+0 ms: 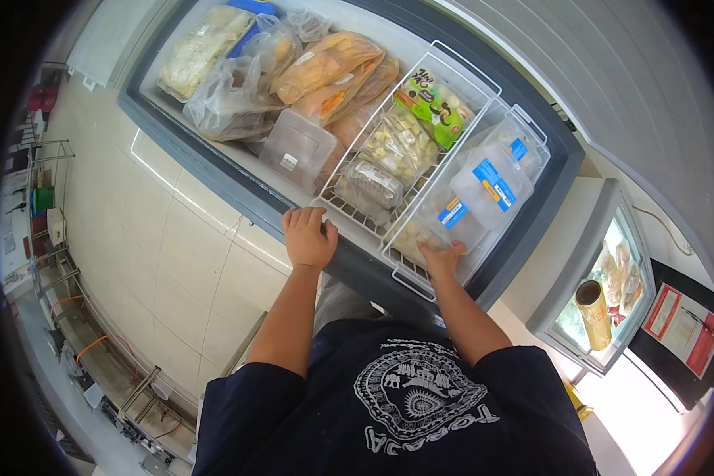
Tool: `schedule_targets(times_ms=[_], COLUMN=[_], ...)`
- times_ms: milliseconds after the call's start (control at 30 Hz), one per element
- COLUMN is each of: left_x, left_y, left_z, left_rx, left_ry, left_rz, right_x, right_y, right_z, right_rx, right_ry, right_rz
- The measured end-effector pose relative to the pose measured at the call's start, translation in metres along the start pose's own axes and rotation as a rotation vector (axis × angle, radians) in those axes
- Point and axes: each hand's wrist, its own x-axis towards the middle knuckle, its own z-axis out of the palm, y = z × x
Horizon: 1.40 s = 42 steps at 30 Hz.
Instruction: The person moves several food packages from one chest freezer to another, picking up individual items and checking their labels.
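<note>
A grey-rimmed chest freezer stands before me with its lid raised. My left hand rests on its front rim, fingers laid over the edge and holding nothing. At the right end, my right hand reaches into a white wire basket and touches a clear plastic bag of pale food. Some of its fingertips are hidden, so a grip cannot be made out. Beyond that hand lie clear packs with blue labels. The neighbouring basket holds a green food packet, a bag of pale chunks and a clear clamshell box.
Left of the baskets are a lidded plastic container, orange-brown bagged food and a large pale bag. A smaller glass-topped freezer at right bears a cardboard-cored roll. A metal rack runs along the left.
</note>
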Motion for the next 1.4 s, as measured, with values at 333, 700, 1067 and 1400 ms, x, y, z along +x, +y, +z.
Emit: schedule_targets(times_ms=[333, 700, 1067, 1400], left_x=[0.004, 0.002, -0.004, 0.015], left_y=[-0.003, -0.004, -0.005, 0.047], left_z=[0.002, 0.001, 0.001, -0.034], left_rx=[-0.021, -0.004, -0.024, -0.730], left_ry=[-0.004, -0.007, -0.002, -0.289], left_rz=[0.023, 0.043, 0.021, 0.093], right_x=[-0.006, 0.001, -0.018, -0.052], right_y=[-0.008, -0.036, -0.030, -0.077], right_z=[-0.027, -0.062, -0.213, -0.253], right_rx=[0.682, 0.248, 0.698, 0.677], right_ry=[-0.080, -0.570, -0.900, -0.656], right_rz=[0.396, 0.094, 0.032, -0.395])
